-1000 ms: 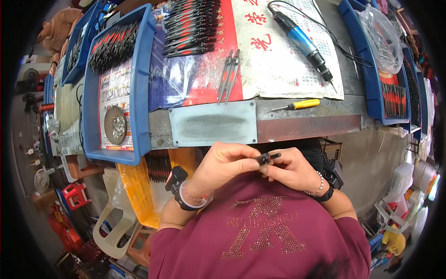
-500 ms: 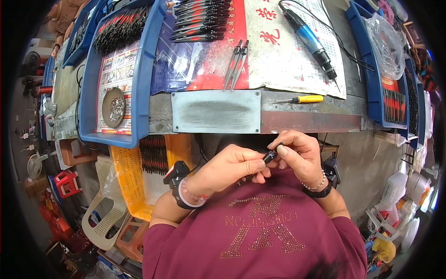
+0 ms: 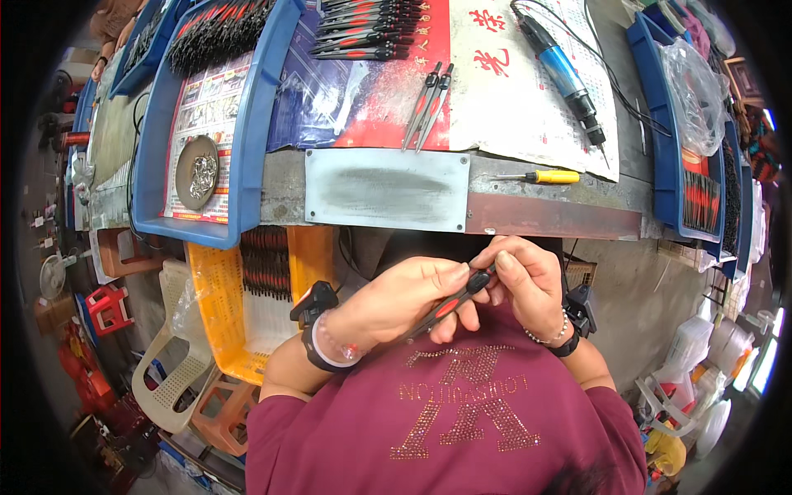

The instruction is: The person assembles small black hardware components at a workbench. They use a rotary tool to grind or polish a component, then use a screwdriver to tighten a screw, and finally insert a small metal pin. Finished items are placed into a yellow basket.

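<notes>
Just in front of the bench edge, my left hand is closed on a slim grey-and-black tool with a red inset, which slants down to the left. My right hand pinches the black upper end of the same tool between thumb and fingers; any small part there is hidden. On the bench, two slim pointed grey tools with red insets lie side by side, alike in colour to the held one. A bundle of similar tools is stacked farther back.
A screwed-down metal plate lines the bench edge, with a yellow-handled screwdriver to its right. Behind lies a blue corded electric screwdriver. The left blue bin holds a dish of shiny small parts. A yellow basket stands below.
The held tool has turned, so its grey body and red inset now show below my left fingers. Both hands stay close together. The view has shifted slightly.
</notes>
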`<state>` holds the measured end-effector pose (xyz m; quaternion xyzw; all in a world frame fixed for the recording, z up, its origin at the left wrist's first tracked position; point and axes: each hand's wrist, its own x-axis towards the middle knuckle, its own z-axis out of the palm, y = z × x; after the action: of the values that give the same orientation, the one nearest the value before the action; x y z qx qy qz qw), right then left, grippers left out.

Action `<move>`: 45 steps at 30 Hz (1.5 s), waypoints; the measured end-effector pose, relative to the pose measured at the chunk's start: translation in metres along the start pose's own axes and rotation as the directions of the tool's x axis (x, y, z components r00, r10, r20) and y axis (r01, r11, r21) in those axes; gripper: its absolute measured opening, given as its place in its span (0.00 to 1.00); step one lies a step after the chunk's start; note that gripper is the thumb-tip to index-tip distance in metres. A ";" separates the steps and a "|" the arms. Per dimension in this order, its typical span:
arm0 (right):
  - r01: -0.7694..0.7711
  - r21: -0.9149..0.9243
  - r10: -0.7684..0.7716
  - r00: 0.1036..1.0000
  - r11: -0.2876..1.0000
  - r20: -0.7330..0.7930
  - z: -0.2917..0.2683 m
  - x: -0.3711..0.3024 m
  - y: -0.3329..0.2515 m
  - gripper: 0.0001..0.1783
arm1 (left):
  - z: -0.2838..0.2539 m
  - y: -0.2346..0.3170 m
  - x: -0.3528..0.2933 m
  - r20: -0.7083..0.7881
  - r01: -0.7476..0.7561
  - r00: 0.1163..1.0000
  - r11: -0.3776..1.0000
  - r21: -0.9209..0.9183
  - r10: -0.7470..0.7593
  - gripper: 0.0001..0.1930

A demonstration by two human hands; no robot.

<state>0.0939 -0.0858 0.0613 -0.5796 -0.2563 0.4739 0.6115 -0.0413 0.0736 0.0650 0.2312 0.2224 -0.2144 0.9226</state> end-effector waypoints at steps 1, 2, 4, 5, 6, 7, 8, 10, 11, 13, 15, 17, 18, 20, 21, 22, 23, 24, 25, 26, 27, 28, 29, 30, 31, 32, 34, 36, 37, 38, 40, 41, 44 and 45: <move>-0.009 0.005 0.009 1.000 1.000 -0.004 0.002 0.001 0.000 0.15 | -0.003 -0.002 0.001 -0.004 0.021 1.000 0.999 0.027 -0.021 0.23; -0.023 0.015 0.023 1.000 1.000 -0.009 0.004 0.003 0.000 0.16 | -0.005 -0.004 0.002 0.036 -0.008 0.999 1.000 -0.018 0.009 0.23; -0.017 0.033 0.018 0.999 0.999 -0.035 0.010 0.006 0.002 0.15 | -0.006 -0.008 0.001 0.065 -0.017 0.998 0.995 -0.095 0.024 0.21; -0.022 0.040 0.024 0.999 0.999 -0.039 0.012 0.008 0.003 0.15 | -0.005 -0.011 0.000 0.017 -0.018 1.000 0.991 -0.133 0.021 0.20; -0.030 0.056 0.033 0.998 0.998 -0.045 0.013 0.009 0.004 0.15 | -0.003 -0.014 -0.002 -0.029 -0.019 0.999 0.985 -0.170 0.015 0.20; 0.000 0.034 0.002 0.998 0.999 -0.071 0.016 0.011 0.006 0.15 | -0.001 -0.016 -0.003 -0.057 -0.033 0.998 0.976 -0.215 0.021 0.19; 0.021 0.022 -0.019 0.997 1.000 -0.079 0.017 0.012 0.007 0.15 | 0.000 -0.017 -0.003 -0.068 -0.039 0.997 0.974 -0.222 0.024 0.19; 0.043 0.005 -0.042 0.995 0.999 -0.091 0.019 0.013 0.009 0.14 | 0.002 -0.018 -0.004 -0.055 -0.075 0.997 0.964 -0.256 0.063 0.19; 0.038 0.022 -0.036 0.994 0.999 -0.100 0.020 0.013 0.010 0.14 | 0.002 -0.018 -0.004 -0.043 -0.068 0.997 0.957 -0.283 0.058 0.19; 0.033 0.055 -0.026 0.993 0.998 -0.117 0.021 0.013 0.011 0.14 | 0.001 -0.018 -0.003 -0.018 -0.060 0.998 0.942 -0.330 0.057 0.19; 0.006 0.054 0.001 0.992 0.999 -0.124 0.022 0.014 0.011 0.13 | -0.001 -0.018 -0.001 -0.025 -0.051 0.999 0.941 -0.334 0.045 0.19; -0.017 0.055 0.024 0.992 0.998 -0.121 0.021 0.015 0.011 0.13 | -0.003 -0.019 -0.001 -0.033 -0.046 0.999 0.939 -0.340 0.037 0.19; -0.026 0.056 0.033 0.993 0.998 -0.115 0.021 0.016 0.011 0.13 | -0.005 -0.019 -0.001 -0.037 -0.046 0.999 0.938 -0.344 0.035 0.19; -0.051 0.063 0.058 0.993 0.997 -0.105 0.021 0.018 0.011 0.13 | -0.008 -0.020 -0.002 -0.016 -0.039 0.999 0.931 -0.363 0.036 0.20; -0.065 0.068 0.072 0.992 0.996 -0.100 0.021 0.019 0.011 0.13 | -0.010 -0.020 -0.002 0.009 -0.034 0.999 0.926 -0.377 0.040 0.20; -0.080 0.073 0.086 0.992 0.994 -0.095 0.021 0.019 0.011 0.14 | -0.012 -0.020 -0.002 0.034 -0.028 0.998 0.920 -0.391 0.045 0.21; -0.087 0.083 0.095 0.991 0.993 -0.093 0.021 0.020 0.012 0.14 | -0.013 -0.020 -0.001 0.042 -0.029 0.998 0.919 -0.393 0.050 0.21; -0.095 0.092 0.103 0.991 0.991 -0.089 0.022 0.021 0.012 0.15 | -0.014 -0.021 -0.001 0.050 -0.031 0.997 0.918 -0.396 0.056 0.21; -0.107 0.110 0.115 0.990 0.988 -0.078 0.022 0.022 0.012 0.16 | -0.015 -0.021 -0.002 0.058 -0.035 0.996 0.916 -0.399 0.063 0.21; -0.110 0.108 0.118 0.990 0.988 -0.077 0.023 0.023 0.012 0.15 | -0.015 -0.022 -0.002 0.058 -0.041 0.996 0.917 -0.397 0.069 0.21; -0.118 0.114 0.126 0.990 0.986 -0.067 0.022 0.023 0.012 0.14 | -0.016 -0.022 -0.002 0.057 -0.048 0.995 0.917 -0.395 0.077 0.21; -0.123 0.124 0.131 0.990 0.985 -0.056 0.022 0.023 0.011 0.14 | -0.016 -0.023 -0.003 0.060 -0.056 0.994 0.916 -0.398 0.087 0.21; -0.123 0.116 0.129 0.990 0.986 -0.049 0.023 0.024 0.012 0.14 | -0.016 -0.023 -0.004 0.038 -0.063 0.996 0.920 -0.386 0.084 0.21; -0.120 0.112 0.125 0.991 0.986 -0.041 0.024 0.024 0.011 0.14 | -0.016 -0.024 -0.005 0.018 -0.070 0.996 0.923 -0.379 0.083 0.21; -0.114 0.114 0.119 0.992 0.987 -0.032 0.024 0.024 0.011 0.14 | -0.016 -0.025 -0.007 0.008 -0.082 0.996 0.922 -0.378 0.092 0.21; -0.099 0.112 0.102 0.995 0.989 -0.021 0.026 0.024 0.010 0.14 | -0.017 -0.025 -0.008 0.004 -0.094 0.995 0.946 -0.311 0.100 0.21; -0.064 0.117 0.063 0.998 0.991 0.006 0.028 0.023 0.008 0.14 | -0.020 -0.024 -0.012 0.017 -0.131 0.990 0.973 -0.187 0.137 0.22; -0.041 0.139 0.043 0.999 0.989 -0.015 0.032 0.024 0.006 0.14 | -0.023 -0.024 -0.016 0.010 -0.211 0.977 0.965 -0.157 0.215 0.20; -0.038 0.159 0.044 0.998 0.987 -0.034 0.033 0.025 0.004 0.14 | -0.025 -0.024 -0.018 0.001 -0.255 0.966 0.956 -0.145 0.258 0.18; -0.025 0.189 0.035 0.998 0.982 -0.046 0.035 0.026 0.003 0.14 | -0.026 -0.025 -0.020 -0.045 -0.369 0.929 0.924 -0.103 0.367 0.16; -0.030 0.327 0.053 0.997 0.945 -0.063 0.042 0.033 0.001 0.14 | -0.025 -0.032 -0.024 -0.143 -0.581 0.807 0.814 -0.014 0.573 0.15; -0.054 0.376 0.086 0.994 0.925 -0.069 0.046 0.036 0.000 0.14 | -0.028 -0.034 -0.027 -0.107 -0.669 0.742 0.741 -0.061 0.661 0.17; -0.187 0.455 0.230 0.972 0.870 -0.039 0.064 0.043 0.000 0.14 | -0.035 -0.044 -0.041 -0.023 -0.820 0.539 0.531 0.214 0.842 0.16; -0.244 0.435 0.274 0.962 0.867 -0.005 0.072 0.043 0.001 0.14 | -0.040 -0.045 -0.048 -0.001 -0.815 0.425 0.383 0.436 0.905 0.14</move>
<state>0.0496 -0.0144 0.0646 -0.4747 -0.0449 0.5769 0.6632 -0.1149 0.0721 0.0424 0.5062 0.1327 0.2917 0.8007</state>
